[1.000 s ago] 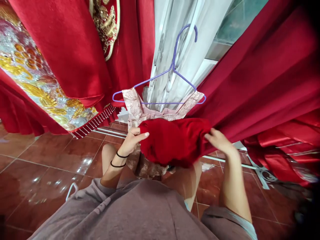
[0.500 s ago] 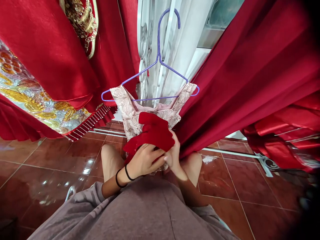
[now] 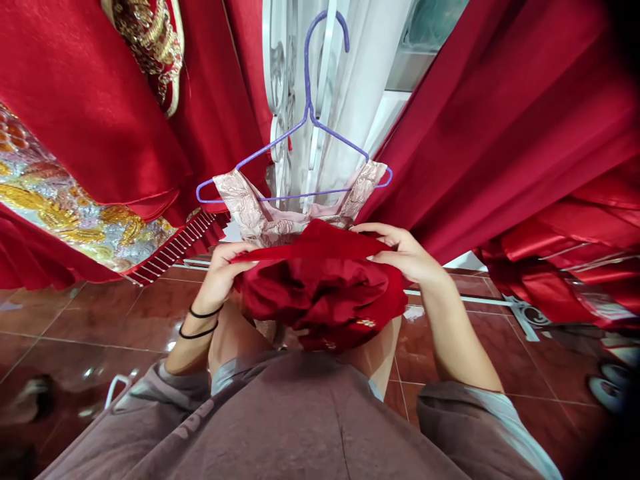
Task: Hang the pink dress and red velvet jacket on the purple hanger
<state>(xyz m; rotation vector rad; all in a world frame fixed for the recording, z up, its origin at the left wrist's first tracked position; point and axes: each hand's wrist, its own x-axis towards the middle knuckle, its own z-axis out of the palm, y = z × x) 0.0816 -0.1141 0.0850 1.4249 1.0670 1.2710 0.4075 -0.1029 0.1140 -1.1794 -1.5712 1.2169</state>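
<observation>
A red cloth garment (image 3: 320, 287) is stretched across my lap, its top edge pulled nearly straight and its lower part bunched in folds. My left hand (image 3: 223, 272) pinches its left end between thumb and fingers; two black bands circle that wrist. At the right end, my right hand (image 3: 403, 252) grips the same edge, thumb below and forefinger extended above. Just beyond the red cloth lies a pale pink textured dress (image 3: 240, 203), its straps on a purple hanger (image 3: 309, 110). The red cloth covers the lower part of the dress.
Red garments with gold embroidery (image 3: 85, 207) hang on the left. A long red drape (image 3: 465, 133) hangs on the right beside shiny red fabric (image 3: 565, 247). White metal scrollwork (image 3: 277, 87) and white cloth stand behind the hanger. Reddish tiles (image 3: 450, 360) cover the floor.
My hands have moved apart from close together at the middle. The red garment, small and crumpled before, is now spread wide between them. The hanger and dress appear slightly further left.
</observation>
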